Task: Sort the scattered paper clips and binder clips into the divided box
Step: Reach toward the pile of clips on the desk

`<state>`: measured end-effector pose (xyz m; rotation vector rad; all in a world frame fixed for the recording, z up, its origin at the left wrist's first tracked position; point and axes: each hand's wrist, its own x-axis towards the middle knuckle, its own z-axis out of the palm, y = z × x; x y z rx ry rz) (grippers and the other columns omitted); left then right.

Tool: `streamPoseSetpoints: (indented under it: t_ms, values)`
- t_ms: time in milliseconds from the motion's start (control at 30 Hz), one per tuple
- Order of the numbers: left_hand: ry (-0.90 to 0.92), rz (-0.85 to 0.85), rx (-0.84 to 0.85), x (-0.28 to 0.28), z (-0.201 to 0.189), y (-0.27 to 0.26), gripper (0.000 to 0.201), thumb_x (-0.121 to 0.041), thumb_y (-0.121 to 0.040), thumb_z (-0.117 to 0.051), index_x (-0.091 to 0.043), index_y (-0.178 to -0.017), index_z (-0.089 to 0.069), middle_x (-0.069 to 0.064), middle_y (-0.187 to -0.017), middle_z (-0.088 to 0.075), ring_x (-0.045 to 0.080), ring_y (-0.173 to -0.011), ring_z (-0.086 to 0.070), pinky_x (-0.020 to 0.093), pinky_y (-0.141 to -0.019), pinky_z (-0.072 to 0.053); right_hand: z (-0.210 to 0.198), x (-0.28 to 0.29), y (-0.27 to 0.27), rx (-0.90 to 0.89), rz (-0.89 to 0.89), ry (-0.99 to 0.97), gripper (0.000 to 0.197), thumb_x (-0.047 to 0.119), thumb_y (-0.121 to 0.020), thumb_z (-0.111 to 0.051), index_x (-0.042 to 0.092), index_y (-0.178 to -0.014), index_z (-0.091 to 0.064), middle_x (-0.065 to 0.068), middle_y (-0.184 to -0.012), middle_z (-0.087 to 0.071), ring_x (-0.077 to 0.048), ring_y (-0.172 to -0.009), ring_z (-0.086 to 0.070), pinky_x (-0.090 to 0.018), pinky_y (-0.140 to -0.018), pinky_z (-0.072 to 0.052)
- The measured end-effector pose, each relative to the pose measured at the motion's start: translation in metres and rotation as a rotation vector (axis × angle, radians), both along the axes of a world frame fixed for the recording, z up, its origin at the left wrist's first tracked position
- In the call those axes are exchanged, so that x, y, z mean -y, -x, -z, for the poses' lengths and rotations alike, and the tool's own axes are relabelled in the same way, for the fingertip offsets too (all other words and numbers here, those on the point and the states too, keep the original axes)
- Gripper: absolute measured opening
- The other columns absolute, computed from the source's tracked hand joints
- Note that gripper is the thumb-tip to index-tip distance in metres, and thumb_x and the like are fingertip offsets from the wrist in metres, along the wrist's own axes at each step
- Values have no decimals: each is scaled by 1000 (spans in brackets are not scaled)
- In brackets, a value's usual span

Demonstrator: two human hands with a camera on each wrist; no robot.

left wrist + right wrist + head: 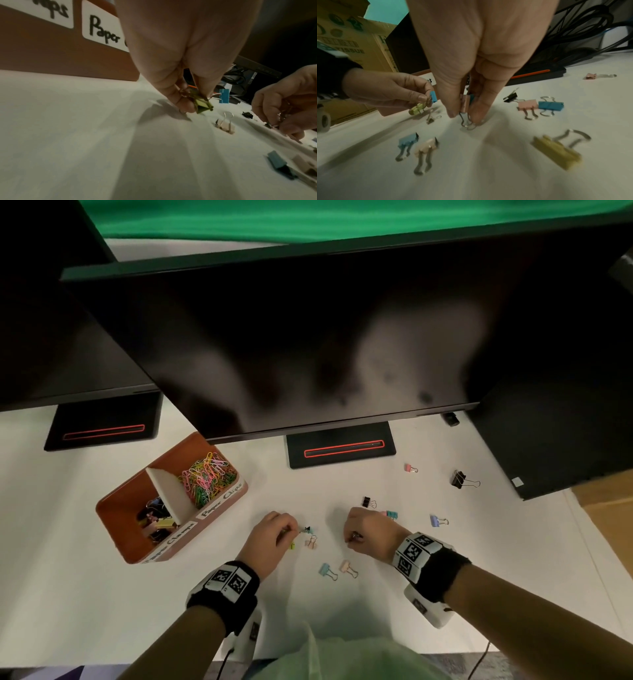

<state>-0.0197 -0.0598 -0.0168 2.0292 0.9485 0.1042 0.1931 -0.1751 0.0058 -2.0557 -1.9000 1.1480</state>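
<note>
The orange divided box [219, 510] stands at the left; its far compartment holds coloured paper clips [207, 477] and its near one binder clips [154, 520]. My left hand [291, 530] pinches a yellow-green binder clip [204, 105] and a blue clip [433, 96] just above the table. My right hand [352, 537] pinches a pink binder clip [465, 104] whose wire handles touch the table. Loose binder clips lie around: beige [311, 542], light blue [327, 570], cream [347, 567], small black [367, 502], teal [392, 514], purple [436, 521].
A pink clip [410, 468] and a large black clip [460, 479] lie farther right. A dark monitor [308, 344] overhangs the white table, its stand [342, 448] behind the clips. A second stand [102, 426] sits at the far left, a cardboard box [609, 508] at the right edge.
</note>
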Motion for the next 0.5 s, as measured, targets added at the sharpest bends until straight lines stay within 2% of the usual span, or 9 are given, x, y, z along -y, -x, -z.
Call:
streamPoseSetpoints:
  t_ms: [67,167,267,367,433,500]
  values:
    - [4,-18,22,-2,-7,4,9,-11,-89,-58,-18,-83,-60,0,-85,-55,7,-70,-58,17,-72,-49,-7,-5,4,-28,5,-39,12,13,-85,-60,11,-94,-67,-4,-105,-57,-12,-80,-52,-21,-77,-45]
    - [-7,-17,76,-6,-29,12,13,-10,-89,-57,-21,-83,-58,-3,-86,-55,9,-73,-59,25,-73,-52,-18,-18,15,-57,-14,-110,11,15,-84,-61,13,-93,-68,-3,-105,-56,-18,-79,-60,-27,-78,-50]
    - [-55,-82,158,-17,-63,29,11,-8,-89,-58,-18,-85,-58,-8,-85,-55,11,-74,-59,23,-69,-53,-33,-40,32,-115,-47,-202,9,15,-84,-63,14,-91,-68,-1,-103,-55,-17,-75,-60,-28,-76,-51]
    - [-144,-274,173,-39,-92,70,12,-9,-88,-59,-20,-83,-59,-5,-86,-60,9,-77,-61,18,-69,-49,-56,-79,68,-165,-138,-301,9,15,-85,-64,12,-93,-67,-4,-104,-55,-17,-77,-59,-26,-76,-49]
    - [-157,-456,185,-56,-103,101,14,-9,-87,-60,-22,-80,-59,1,-86,-63,12,-77,-62,19,-69,-48,-71,-109,102,-216,-203,-373,10,14,-84,-64,9,-93,-67,-7,-105,-55,-20,-84,-59,-29,-79,-49]
    - [-156,-621,145,-71,-108,126,12,-12,-87,-60,-20,-78,-58,0,-81,-66,14,-72,-62,22,-69,-50,-83,-139,142,-238,-270,-415,11,14,-85,-64,8,-94,-66,-8,-105,-55,-22,-92,-57,-33,-84,-49]
